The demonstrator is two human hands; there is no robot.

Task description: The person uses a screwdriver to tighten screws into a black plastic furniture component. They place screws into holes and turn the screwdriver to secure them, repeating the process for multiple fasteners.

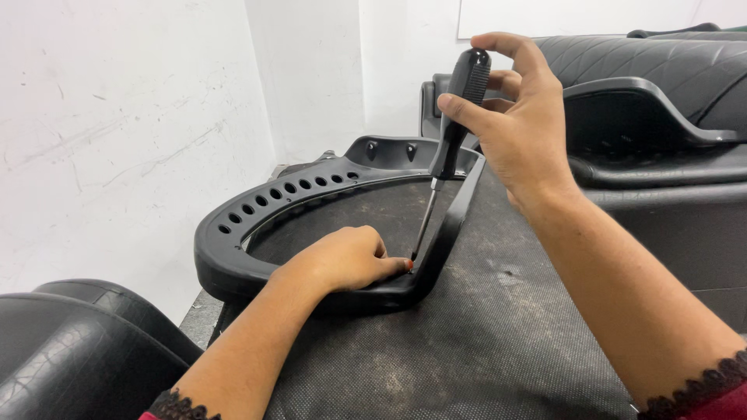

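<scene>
A black plastic curved frame with a row of oval holes lies on a dark mesh-covered work surface. My right hand grips the black handle of a screwdriver, held nearly upright. Its thin shaft slants down to the frame's near inner corner. My left hand rests inside the frame with its fingertips pinched at the screwdriver tip, where a small orange-red spot shows. What the fingertips hold is too small to tell.
Black padded seat parts stand at the back right, and another black cushion sits at the lower left. A white wall runs close along the left side and behind.
</scene>
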